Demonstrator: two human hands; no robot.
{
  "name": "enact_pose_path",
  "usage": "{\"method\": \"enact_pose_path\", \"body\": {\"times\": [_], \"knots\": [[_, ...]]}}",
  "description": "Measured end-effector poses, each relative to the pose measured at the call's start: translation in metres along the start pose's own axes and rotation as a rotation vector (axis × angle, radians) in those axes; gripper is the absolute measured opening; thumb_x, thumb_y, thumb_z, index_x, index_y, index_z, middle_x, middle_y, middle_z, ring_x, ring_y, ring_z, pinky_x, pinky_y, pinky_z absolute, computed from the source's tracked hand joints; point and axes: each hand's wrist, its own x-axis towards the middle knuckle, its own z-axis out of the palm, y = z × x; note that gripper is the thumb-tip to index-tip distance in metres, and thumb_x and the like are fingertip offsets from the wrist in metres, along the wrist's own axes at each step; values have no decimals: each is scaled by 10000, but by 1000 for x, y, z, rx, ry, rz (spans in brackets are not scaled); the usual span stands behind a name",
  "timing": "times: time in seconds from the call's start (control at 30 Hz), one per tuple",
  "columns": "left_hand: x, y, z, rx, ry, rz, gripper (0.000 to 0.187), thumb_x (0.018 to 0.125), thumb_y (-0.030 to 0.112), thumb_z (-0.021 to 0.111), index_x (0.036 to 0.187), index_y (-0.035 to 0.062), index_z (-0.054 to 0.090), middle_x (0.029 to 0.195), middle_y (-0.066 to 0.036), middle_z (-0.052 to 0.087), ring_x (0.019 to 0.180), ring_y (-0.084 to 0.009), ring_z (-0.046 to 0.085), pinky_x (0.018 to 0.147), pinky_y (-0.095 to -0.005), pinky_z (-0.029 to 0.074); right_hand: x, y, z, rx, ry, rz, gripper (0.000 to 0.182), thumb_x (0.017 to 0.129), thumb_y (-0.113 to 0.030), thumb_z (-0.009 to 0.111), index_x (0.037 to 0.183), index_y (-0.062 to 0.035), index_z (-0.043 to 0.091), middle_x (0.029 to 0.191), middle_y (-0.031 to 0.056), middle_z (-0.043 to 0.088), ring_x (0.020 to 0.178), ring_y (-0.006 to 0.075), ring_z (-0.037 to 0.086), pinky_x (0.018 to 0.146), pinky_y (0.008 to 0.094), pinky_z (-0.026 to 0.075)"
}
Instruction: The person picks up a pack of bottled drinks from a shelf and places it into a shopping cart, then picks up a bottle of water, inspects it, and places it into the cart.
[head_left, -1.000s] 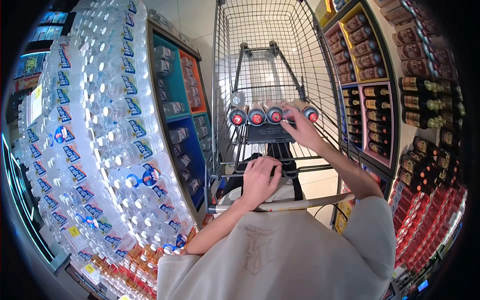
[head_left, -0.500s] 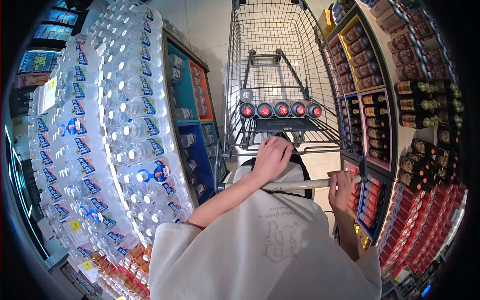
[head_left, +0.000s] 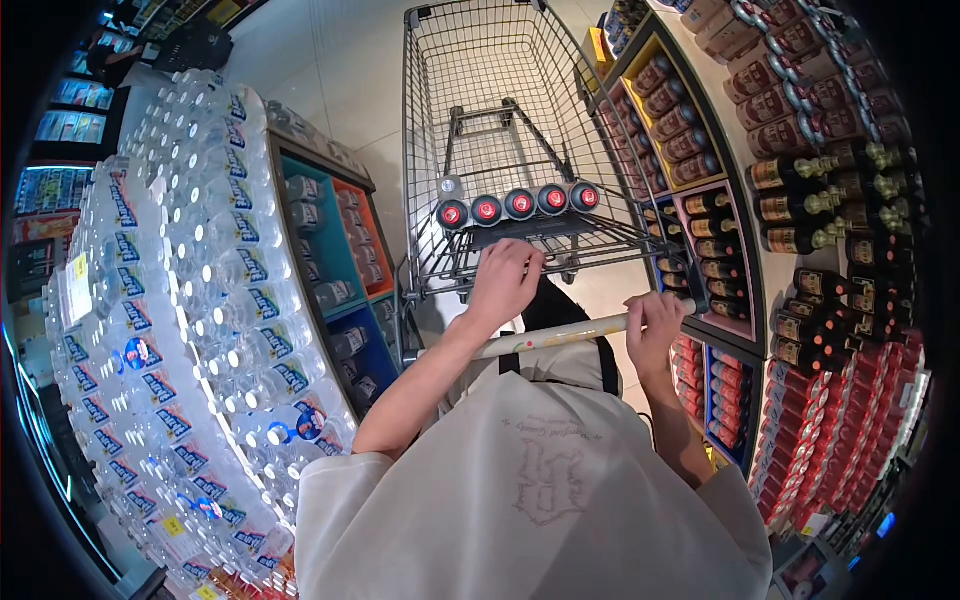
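A wire shopping cart (head_left: 410, 120) stands in front of me, and its pale handle bar (head_left: 560, 338) crosses close to my body. My right hand (head_left: 655, 325) is wrapped round the right end of that bar. My left forearm lies over the bar's left part. Beyond it, my left hand (head_left: 508, 278) is at the cart's rear wire rim with its fingers bent down; whatever is under the fingertips is hidden. Inside the cart, several dark bottles with red caps (head_left: 520, 204) lie in a row, and a clear-topped bottle (head_left: 450, 186) is behind the leftmost.
Stacked packs of clear water bottles (head_left: 240, 260) rise on my left, beside a coloured cubby shelf (head_left: 320, 235). Close along the cart's right side runs another shelf (head_left: 745, 190) with bottles and cans. Red can packs (head_left: 850, 430) are at lower right. Tiled floor (head_left: 350, 60) extends ahead.
The view has turned, so the cart sits further left and higher, with the shelves shifted too. My right hand stays on the handle bar. My left hand remains near the cart's rear rim.
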Motion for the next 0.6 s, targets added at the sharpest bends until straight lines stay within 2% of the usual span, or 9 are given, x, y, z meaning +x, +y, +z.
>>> {"method": "enact_pose_path", "body": {"times": [0.13, 0.23, 0.27, 0.33, 0.37, 0.4, 0.47, 0.5, 0.6], "knots": [[48, -7, -11, -21, -35, -18, 187, 1002, 169, 625, 969, 26, 742, 1002, -116, 736, 1058, -318, 658, 960, -462, 465, 45, 4, 7, 4, -19, 5, 107, 935, -106, 639, 838, -124, 681, 809, -11, 649, 834, 218, 584, 914, 410, 391], [87, -11, -21, 2, -76, -80, 196, 1011, 203, 614, 979, 76, 760, 932, -99, 746, 941, -325, 699, 831, -449, 532, 85, 7, 8, 62, -80, 18, 115, 952, -147, 655, 861, -108, 713, 797, 21, 688, 809, 241, 623, 897, 406, 422], [98, -13, -22, -2, -80, -84, 196, 1011, 203, 614, 979, 76, 760, 932, -99, 746, 941, -325, 699, 831, -449, 532, 98, 11, 7, 60, -86, 22, 115, 952, -147, 655, 861, -108, 713, 797, 21, 688, 809, 241, 623, 897, 406, 422], [123, -15, -29, -28, -128, -188, 210, 1026, 234, 604, 992, 101, 763, 948, -103, 754, 883, -335, 720, 772, -446, 561, 126, 19, 9, -18, -273, 63, 136, 963, -172, 657, 887, -83, 726, 722, 82, 686, 720, 297, 645, 845, 425, 480], [135, -19, -30, -41, -143, -184, 232, 1039, 272, 598, 1004, 113, 762, 978, -87, 775, 854, -323, 741, 759, -425, 580, 142, 21, 14, 15, -251, 70, 185, 973, -227, 658, 913, -72, 739, 615, 130, 657, 614, 352, 658, 753, 458, 526], [148, -21, -32, -51, -159, -229, 257, 1041, 302, 600, 1017, 106, 765, 979, -73, 791, 867, -291, 758, 781, -409, 586, 156, 24, 17, 12, -249, 79, 185, 973, -227, 658, 913, -72, 739, 615, 130, 657, 614, 352, 658, 753, 458, 526], [171, -26, -40, -64, -195, -254, 285, 1043, 334, 598, 1025, 107, 771, 950, -70, 794, 842, -261, 763, 774, -387, 587, 179, 31, 22, 24, -447, 88, 225, 983, -283, 647, 920, -91, 746, 579, 136, 653, 578, 364, 672, 666, 483, 531], [184, -28, -44, -58, -211, -278, 287, 1041, 336, 603, 1024, 109, 776, 932, -70, 790, 800, -246, 755, 748, -375, 577, 189, 37, 26, 10, -463, 54, 252, 998, -323, 625, 935, -114, 752, 566, 136, 653, 569, 372, 681, 607, 499, 526], [218, -39, -50, -74, -254, -337, 256, 1024, 318, 633, 1023, 106, 776, 924, -65, 788, 783, -234, 742, 720, -363, 558, 221, 40, 33, 38, -497, 61, 258, 1005, -331, 609, 957, -121, 752, 574, 141, 658, 580, 373, 684, 604, 510, 528]]}}
